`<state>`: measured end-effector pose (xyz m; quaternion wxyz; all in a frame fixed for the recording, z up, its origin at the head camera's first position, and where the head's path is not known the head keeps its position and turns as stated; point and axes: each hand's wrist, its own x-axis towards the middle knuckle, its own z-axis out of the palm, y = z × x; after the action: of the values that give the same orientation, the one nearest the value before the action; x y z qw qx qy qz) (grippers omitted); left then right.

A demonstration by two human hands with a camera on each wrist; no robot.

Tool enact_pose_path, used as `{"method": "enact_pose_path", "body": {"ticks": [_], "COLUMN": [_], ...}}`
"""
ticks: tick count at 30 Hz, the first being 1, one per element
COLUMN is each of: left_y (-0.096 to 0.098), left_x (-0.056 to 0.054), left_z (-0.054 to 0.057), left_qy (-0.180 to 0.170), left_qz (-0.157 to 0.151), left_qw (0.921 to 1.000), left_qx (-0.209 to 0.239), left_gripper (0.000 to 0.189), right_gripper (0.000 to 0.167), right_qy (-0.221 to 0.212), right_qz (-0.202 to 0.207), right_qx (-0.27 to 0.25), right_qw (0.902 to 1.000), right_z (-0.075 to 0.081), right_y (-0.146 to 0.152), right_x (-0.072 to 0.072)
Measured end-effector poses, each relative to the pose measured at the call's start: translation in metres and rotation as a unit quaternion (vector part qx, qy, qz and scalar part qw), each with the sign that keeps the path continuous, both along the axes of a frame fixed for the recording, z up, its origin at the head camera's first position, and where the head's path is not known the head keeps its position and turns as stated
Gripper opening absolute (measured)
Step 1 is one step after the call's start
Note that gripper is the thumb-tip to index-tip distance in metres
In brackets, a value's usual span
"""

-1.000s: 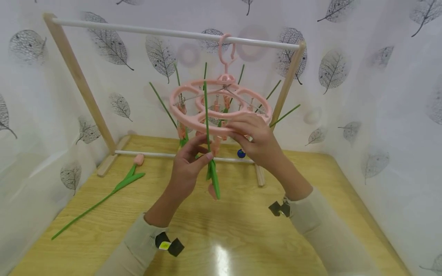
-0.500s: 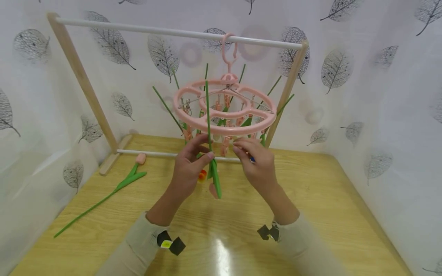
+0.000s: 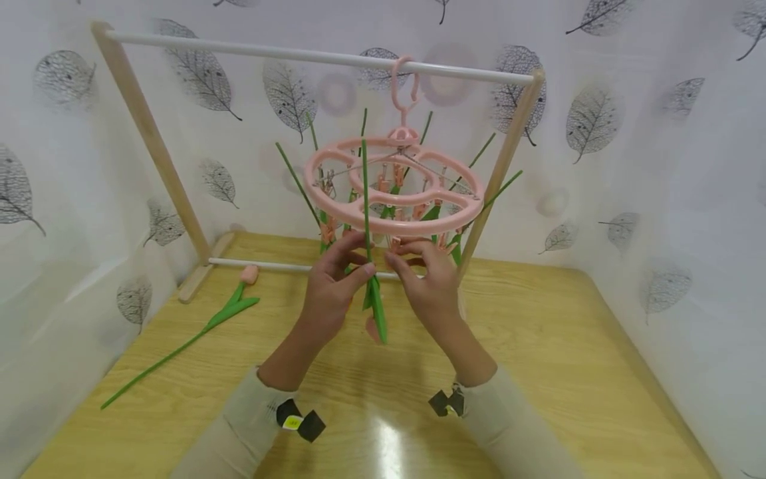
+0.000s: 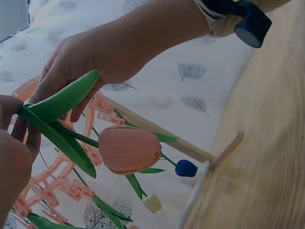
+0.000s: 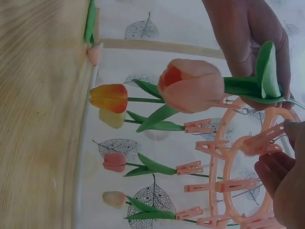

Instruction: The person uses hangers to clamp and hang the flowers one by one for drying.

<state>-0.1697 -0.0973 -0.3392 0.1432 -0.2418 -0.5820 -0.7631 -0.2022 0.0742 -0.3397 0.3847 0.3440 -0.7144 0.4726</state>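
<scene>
My left hand [image 3: 326,293] pinches the green stem of a pink artificial tulip [image 4: 128,149], its bloom hanging down and its stem pointing up in front of the ring. Close by on the right, my right hand [image 3: 431,286] pinches a pink clothespin [image 5: 264,140] below the front rim. That clothespin belongs to a round pink clip hanger [image 3: 413,227], which hangs by its hook from a white rod. Several other tulips hang upside down from its clips, among them an orange-yellow tulip [image 5: 109,98] and a blue tulip [image 4: 186,168]. Whether the pinched clothespin's jaws are apart, I cannot tell.
Another pink tulip [image 3: 224,314] lies on the wooden table [image 3: 538,372] to the left. A rack with wooden legs [image 3: 149,143] and a white top rod [image 3: 269,53] stands at the back. Leaf-patterned curtains [image 3: 646,199] enclose the table.
My right hand has left the hanger's rim and moved down and left to a clothespin beneath it. My left hand keeps holding the tulip in about the same place.
</scene>
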Motion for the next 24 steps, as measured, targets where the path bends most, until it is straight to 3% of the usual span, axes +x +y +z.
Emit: {"method": "enact_pose_path", "body": {"ticks": [5,10,16,24], "left_y": [-0.001,0.001,0.005,0.013], "left_x": [-0.001,-0.003,-0.005,-0.004], "left_z": [-0.002,-0.006,-0.012,-0.018], "left_qy": [-0.004,-0.003,-0.011,-0.015], "left_qz": [0.008,0.012,0.012,0.002], "left_qw": [0.9999,0.9998,0.9995,0.9989], "left_qx": [-0.008,-0.017,-0.028,-0.043], "left_gripper": [0.046,0.043,0.040,0.043], "right_gripper": [0.017,0.012,0.013,0.018], "right_qy": [-0.025,-0.060,-0.072,-0.106], "right_qz": [0.023,0.065,0.064,0.079], "right_qx": [-0.027,-0.088,-0.140,-0.162], "right_qw": [0.9991,0.9922,0.9855,0.9778], "right_z": [0.001,0.004,0.008,0.008], "right_y": [-0.002,-0.001,0.001,0.002], "right_x": [0.004,0.010,0.014,0.016]}}
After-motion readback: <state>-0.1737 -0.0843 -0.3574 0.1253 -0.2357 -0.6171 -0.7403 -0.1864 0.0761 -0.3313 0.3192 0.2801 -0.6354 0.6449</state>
